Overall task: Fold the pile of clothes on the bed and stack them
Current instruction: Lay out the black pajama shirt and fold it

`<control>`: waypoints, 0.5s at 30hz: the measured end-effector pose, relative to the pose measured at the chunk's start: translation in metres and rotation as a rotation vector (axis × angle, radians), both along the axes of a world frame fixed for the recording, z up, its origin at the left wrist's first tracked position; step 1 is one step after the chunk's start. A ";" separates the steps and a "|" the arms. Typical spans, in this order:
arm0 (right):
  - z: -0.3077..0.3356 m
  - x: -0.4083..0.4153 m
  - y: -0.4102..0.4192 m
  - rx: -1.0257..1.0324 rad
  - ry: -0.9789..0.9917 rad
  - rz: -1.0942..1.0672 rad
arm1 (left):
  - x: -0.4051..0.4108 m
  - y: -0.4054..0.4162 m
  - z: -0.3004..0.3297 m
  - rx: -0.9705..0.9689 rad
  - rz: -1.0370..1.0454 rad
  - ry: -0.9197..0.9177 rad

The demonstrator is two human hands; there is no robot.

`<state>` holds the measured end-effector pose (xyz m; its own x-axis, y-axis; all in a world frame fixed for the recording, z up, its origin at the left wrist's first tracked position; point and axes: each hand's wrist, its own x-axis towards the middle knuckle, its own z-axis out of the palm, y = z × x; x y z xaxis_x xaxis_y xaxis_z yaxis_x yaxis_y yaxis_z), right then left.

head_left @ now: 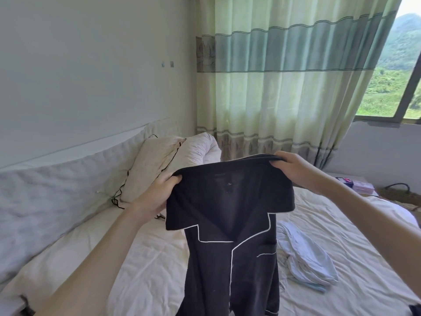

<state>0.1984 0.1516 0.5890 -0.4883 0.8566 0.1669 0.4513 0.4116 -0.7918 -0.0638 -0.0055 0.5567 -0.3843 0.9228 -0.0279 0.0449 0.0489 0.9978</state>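
The hem of the black pajama shirt [230,236] is being cut off by the bottom edge, part of the white sheet [148,258] is being hidden behind it, and the box [357,185] print is being left unreadable.

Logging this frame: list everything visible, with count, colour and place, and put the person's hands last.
black shirt: one, black with white piping, held up over the bed by its shoulders
light blue garment: one, pale blue, crumpled on the bed right of the shirt
bed: one, cream sheet, fills the lower frame
pillows: two, off-white, at the far end by the wall; one has dark piping
padded headboard cover: one, grey-white, along the left wall
curtain: one, pale green with teal bands, behind the bed
window: one, dark frame, far right, green hills outside
box: one, pink and white, beyond the bed at right
left hand: grips the shirt's left shoulder
right hand: grips the shirt's right shoulder
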 end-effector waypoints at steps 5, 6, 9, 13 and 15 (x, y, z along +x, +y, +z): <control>-0.004 0.003 -0.003 -0.122 0.087 0.047 | 0.003 -0.002 -0.006 -0.034 -0.010 0.197; -0.005 0.004 -0.004 -0.178 0.137 0.069 | 0.001 -0.003 -0.007 -0.013 -0.017 0.224; -0.005 0.013 -0.006 -0.380 0.219 0.206 | -0.012 -0.016 -0.003 -0.020 -0.185 0.265; -0.009 0.032 -0.006 -0.621 0.174 0.416 | -0.030 -0.032 0.006 -0.036 -0.412 0.126; -0.016 0.036 -0.007 -0.695 0.203 0.443 | -0.030 -0.037 0.007 -0.027 -0.418 0.167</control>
<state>0.2347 0.1443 0.5725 -0.8205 0.5334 -0.2057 0.1848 -0.0931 -0.9784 -0.0940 -0.0424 0.5641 0.0203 0.9995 -0.0233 0.2268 0.0181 0.9738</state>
